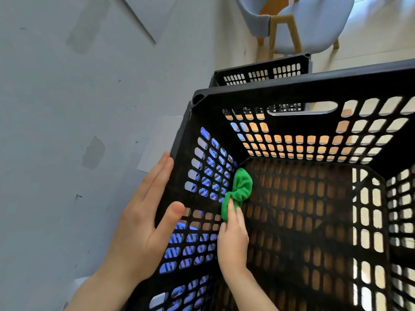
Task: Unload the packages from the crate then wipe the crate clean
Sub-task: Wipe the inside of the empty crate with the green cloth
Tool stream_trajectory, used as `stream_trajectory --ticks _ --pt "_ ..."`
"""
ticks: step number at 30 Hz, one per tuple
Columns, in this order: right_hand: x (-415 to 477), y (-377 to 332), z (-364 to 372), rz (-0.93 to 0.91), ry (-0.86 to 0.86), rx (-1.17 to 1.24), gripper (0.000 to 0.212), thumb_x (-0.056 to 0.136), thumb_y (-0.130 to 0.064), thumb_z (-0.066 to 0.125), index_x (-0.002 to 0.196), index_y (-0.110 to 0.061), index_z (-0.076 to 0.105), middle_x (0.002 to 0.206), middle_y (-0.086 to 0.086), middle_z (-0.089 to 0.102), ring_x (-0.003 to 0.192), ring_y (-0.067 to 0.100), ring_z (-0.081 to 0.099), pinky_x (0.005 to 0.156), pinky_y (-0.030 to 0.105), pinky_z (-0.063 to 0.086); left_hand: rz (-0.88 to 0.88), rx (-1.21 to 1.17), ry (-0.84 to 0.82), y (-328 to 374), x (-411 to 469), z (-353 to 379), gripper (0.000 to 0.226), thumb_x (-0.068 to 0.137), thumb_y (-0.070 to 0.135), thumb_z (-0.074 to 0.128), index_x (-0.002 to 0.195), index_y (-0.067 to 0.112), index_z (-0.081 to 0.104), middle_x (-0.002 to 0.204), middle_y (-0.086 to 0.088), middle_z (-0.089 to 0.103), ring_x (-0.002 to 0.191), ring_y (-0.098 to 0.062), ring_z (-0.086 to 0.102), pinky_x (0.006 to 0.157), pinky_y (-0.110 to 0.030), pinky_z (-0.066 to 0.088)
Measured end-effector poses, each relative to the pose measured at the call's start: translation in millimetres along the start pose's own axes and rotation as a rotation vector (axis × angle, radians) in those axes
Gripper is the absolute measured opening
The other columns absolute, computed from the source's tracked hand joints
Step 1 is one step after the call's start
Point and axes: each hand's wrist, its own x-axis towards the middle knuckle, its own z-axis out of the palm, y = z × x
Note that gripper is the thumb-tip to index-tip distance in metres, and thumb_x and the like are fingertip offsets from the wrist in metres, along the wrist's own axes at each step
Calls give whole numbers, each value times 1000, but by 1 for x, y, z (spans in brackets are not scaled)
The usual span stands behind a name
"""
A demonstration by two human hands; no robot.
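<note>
A black slotted plastic crate [292, 90] fills the right half of the view, and nothing lies inside it. My left hand [146, 218] rests flat with straight fingers against the outside of its left wall, the thumb over the rim. My right hand [233, 239] reaches inside and pinches a bunched green cloth [239, 189], which presses against the inner left wall near the far corner.
A second black crate [262, 71] stands just behind the first. A pale blue chair with wooden legs [301, 25] is beyond it on a light floor. A grey wall [78, 108] runs along the left.
</note>
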Motion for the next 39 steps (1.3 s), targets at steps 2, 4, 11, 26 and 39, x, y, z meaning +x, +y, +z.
stream_trajectory --ticks 2,4,11,26,39 --pt "0 -4 0 27 7 51 56 98 -7 40 149 -26 28 155 -2 28 138 14 33 111 25 26 1 -1 1 0 1 0 62 94 50 36 152 26 30 158 21 24 144 3 23 110 -5 17" --pt "0 -21 -1 78 55 174 56 96 -4 41 148 -24 33 152 -3 35 136 12 35 111 26 27 4 6 -1 -1 1 0 63 94 51 36 152 25 30 158 20 24 143 3 23 110 -5 17" --pt "-63 -95 4 -538 355 327 47 92 -15 47 139 -17 50 145 0 46 135 3 39 108 16 33 -8 1 11 -5 1 2 65 94 57 35 151 27 29 158 20 23 144 4 21 111 -7 16" --pt "-32 -7 -34 27 -361 -348 58 93 -12 40 148 -29 32 146 0 42 128 20 46 102 26 38 -5 210 59 -3 -1 4 82 82 72 19 155 33 17 159 24 11 137 12 15 106 -14 18" --pt "-3 -101 -172 -184 -625 -936 48 88 -13 52 134 -27 55 108 -1 59 85 12 54 74 21 44 3 447 174 -5 -2 10 74 84 62 32 133 12 59 135 -2 60 119 -21 60 86 -39 55"
